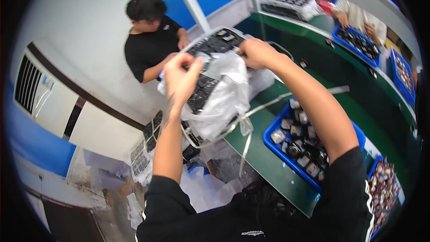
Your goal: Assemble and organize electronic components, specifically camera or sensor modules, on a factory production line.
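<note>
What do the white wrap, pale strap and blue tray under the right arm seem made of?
Wrap: probably thin plastic film, cloudy and softly shiny, in crumpled folds. Strap: perhaps plastic, smooth-looking, bending in springy curves. Tray: likely molded plastic, evenly colored with a slightly glossy rim.

"Where are the hands?"

"The left hand's grip [181,76] is at the left side of some packed black pieces [217,42]; the right hand's grip [257,54] is at their far right. Blur hides what either pinches."

"Anything over the pieces?"

"Crumpled white plastic [226,94], at the near right, with a pale strap [268,104] beside it."

"And on the green desk [257,154]?"

"A blue tray [290,166] of small dark parts, near right."

"Anyone else?"

"Someone in a black T-shirt [145,50], far left."
</note>
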{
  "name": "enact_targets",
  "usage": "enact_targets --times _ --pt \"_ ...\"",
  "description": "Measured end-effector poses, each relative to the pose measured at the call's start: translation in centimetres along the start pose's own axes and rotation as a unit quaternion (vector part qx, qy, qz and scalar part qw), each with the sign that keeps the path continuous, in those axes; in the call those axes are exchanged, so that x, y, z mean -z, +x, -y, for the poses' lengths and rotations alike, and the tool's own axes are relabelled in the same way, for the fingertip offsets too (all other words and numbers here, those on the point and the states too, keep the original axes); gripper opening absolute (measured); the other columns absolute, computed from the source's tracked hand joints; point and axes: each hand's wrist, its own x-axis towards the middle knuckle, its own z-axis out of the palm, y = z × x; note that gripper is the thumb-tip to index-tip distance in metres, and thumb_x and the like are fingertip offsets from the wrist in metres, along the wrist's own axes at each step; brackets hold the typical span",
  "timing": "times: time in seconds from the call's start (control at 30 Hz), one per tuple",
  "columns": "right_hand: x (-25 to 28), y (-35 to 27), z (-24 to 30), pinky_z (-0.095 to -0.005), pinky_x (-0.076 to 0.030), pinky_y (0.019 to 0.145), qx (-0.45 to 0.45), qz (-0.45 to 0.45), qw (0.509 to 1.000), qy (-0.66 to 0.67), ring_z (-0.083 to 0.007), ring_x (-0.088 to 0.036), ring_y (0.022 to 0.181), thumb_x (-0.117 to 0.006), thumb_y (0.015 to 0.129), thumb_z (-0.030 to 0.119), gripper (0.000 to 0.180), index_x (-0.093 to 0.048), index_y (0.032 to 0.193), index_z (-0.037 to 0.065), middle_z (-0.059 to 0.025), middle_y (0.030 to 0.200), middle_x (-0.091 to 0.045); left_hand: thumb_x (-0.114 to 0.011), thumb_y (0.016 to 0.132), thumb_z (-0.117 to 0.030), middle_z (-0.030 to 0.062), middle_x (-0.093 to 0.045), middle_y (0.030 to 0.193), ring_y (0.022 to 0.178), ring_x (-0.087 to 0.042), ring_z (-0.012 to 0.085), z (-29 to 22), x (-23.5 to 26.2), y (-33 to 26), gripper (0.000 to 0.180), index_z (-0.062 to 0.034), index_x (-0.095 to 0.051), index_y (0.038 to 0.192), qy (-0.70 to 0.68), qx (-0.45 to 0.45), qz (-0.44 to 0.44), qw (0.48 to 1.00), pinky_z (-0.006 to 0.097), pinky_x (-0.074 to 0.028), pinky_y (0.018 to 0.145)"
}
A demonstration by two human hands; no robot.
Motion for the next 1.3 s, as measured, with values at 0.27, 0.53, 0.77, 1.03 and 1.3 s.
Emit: enact_targets --times 0.27,0.53,0.77,1.03,1.3 --pt "4.5 -3.0 -0.1 -0.0427 -0.055 0.077 0.1 -0.167 0.981 -0.015 -0.0351 -0.068 0.082 -0.075 0.068 0.01 0.014 -0.073 0.081 0.003 -0.0185 0.082 -0.07 -0.073 0.076 -0.011 0.0077 -0.055 0.065 0.056 -0.054 0.0194 -7.4 -12.6 -13.0 0.021 -0.0015 -0.055 0.069 -0.191 -0.045 0.222 0.955 0.032 -0.043 0.055" --pt "12.1 -17.4 -5.3 -0.0363 -0.048 0.068 -0.007 0.204 0.979 0.017 -0.0245 -0.059 0.077 -0.08 0.064 0.011 0.016 -0.066 0.071 0.005 -0.0088 0.078 -0.06 -0.073 0.077 -0.015 0.0063 -0.06 0.096 0.095 -0.058 0.029 -6.4 -18.5 -16.2 0.021 -0.0087 -0.069 0.096 -0.119 -0.236 0.154 0.952 0.046 -0.045 0.087" --pt "10.8 -25.7 -7.6 -0.0373 -0.053 0.074 -0.139 0.249 0.955 0.074 -0.0279 -0.065 0.082 -0.083 0.068 0.017 0.024 -0.072 0.086 0.005 -0.0129 0.088 -0.066 -0.074 0.074 -0.008 0.0015 -0.065 0.072 0.069 -0.065 0.0191 -9.7 -6.5 -8.9 0.016 -0.0064 -0.072 0.09 -0.142 -0.347 0.057 0.925 0.031 -0.052 0.068" --pt "10.7 -25.3 -5.6 -0.0407 -0.052 0.082 -0.07 0.193 0.976 0.065 -0.0338 -0.064 0.089 -0.078 0.075 0.017 0.02 -0.072 0.091 0.006 -0.0144 0.093 -0.067 -0.057 0.09 -0.06 0.0237 -0.031 0.153 0.144 -0.026 0.0403 8.8 -11.7 15.7 0.068 -0.0234 -0.045 0.146 0.158 -0.083 0.29 0.94 0.049 -0.027 0.115" --pt "10.4 -28.9 -4.3 -0.0412 -0.051 0.086 -0.086 0.157 0.982 0.052 -0.0334 -0.063 0.094 -0.075 0.081 0.021 0.023 -0.07 0.097 0.005 -0.0153 0.099 -0.065 -0.057 0.088 -0.063 0.0206 -0.031 0.154 0.14 -0.033 0.0412 11.4 -13.1 13.1 0.071 -0.0207 -0.048 0.144 0.08 -0.037 0.405 0.91 0.047 -0.026 0.115"
